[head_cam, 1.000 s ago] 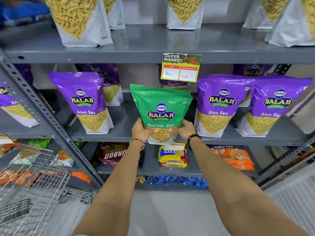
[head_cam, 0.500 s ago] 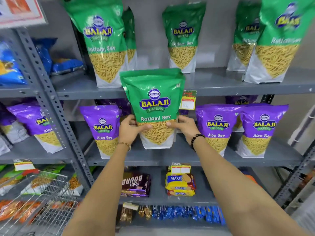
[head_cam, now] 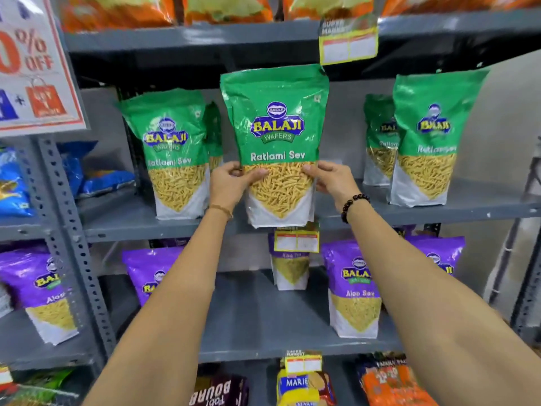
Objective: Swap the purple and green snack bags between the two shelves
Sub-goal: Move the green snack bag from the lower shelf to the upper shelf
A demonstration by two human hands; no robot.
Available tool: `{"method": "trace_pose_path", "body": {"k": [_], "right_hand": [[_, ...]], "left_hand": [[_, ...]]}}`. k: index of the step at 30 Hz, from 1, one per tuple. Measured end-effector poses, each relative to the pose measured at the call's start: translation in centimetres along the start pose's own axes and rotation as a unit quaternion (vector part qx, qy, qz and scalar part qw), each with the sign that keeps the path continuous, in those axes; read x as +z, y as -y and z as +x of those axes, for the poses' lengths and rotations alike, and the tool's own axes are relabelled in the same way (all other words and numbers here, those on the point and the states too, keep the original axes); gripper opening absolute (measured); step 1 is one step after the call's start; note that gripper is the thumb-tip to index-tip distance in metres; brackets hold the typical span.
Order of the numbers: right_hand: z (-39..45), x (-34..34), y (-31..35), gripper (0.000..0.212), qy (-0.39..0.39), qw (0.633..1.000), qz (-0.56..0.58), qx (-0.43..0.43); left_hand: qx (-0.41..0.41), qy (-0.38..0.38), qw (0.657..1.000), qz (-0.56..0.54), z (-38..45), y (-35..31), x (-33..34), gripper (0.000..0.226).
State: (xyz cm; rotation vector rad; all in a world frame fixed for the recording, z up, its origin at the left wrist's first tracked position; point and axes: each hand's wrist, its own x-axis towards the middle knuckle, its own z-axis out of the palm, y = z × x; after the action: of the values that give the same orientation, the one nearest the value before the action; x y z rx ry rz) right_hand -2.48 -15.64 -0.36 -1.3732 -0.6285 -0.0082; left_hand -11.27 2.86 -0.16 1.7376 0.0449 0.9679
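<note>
Gripping both lower edges, the left hand [head_cam: 231, 183] and right hand [head_cam: 329, 180] pinch a green snack bag [head_cam: 275, 142] marked "BALAJI WAFERS Ratlami Sev", upright at the upper shelf [head_cam: 439, 210]; yellow sev shows through. Purple "Aloo Sev" bags [head_cam: 355, 288] stand below.

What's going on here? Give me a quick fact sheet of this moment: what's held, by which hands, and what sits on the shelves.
held item: green snack bag, upright
left hand: grips the bag's lower left edge
right hand: grips the bag's lower right edge
bag position: in front of the upper shelf, its bottom past the front edge
upper shelf: other green bags
lower shelf: purple bags
</note>
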Motion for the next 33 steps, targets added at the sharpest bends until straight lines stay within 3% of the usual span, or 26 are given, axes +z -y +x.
{"method": "trace_pose_path", "body": {"k": [5, 11, 18, 24, 33], "right_hand": [[2.2, -1.2, -1.8, 0.031, -0.025, 1.0, 0.01, -0.009], [5.0, -2.1, -3.8, 0.03, -0.05, 0.998, -0.009, -0.046], [5.7, -2.5, -4.9, 0.037, -0.073, 0.995, -0.04, -0.046], [4.1, -4.2, -7.0, 0.047, 0.028, 0.996, -0.079, 0.02], [4.2, -4.6, -7.2, 0.052, 0.027, 0.995, -0.09, 0.037]], "left_hand": [[-0.02, 0.004, 1.0, -0.005, 1.9, 1.9, 3.5, 0.023], [-0.031, -0.002, 0.999, -0.008, 3.3, 2.9, 6.8, 0.026], [-0.061, 0.082, 0.994, -0.027, 3.9, 4.6, 7.2, 0.037], [-0.118, 0.121, 0.985, 0.016, 1.8, 7.0, 5.9, 0.053], [-0.098, 0.087, 0.989, 0.071, 1.9, 7.5, 6.8, 0.054]]}}
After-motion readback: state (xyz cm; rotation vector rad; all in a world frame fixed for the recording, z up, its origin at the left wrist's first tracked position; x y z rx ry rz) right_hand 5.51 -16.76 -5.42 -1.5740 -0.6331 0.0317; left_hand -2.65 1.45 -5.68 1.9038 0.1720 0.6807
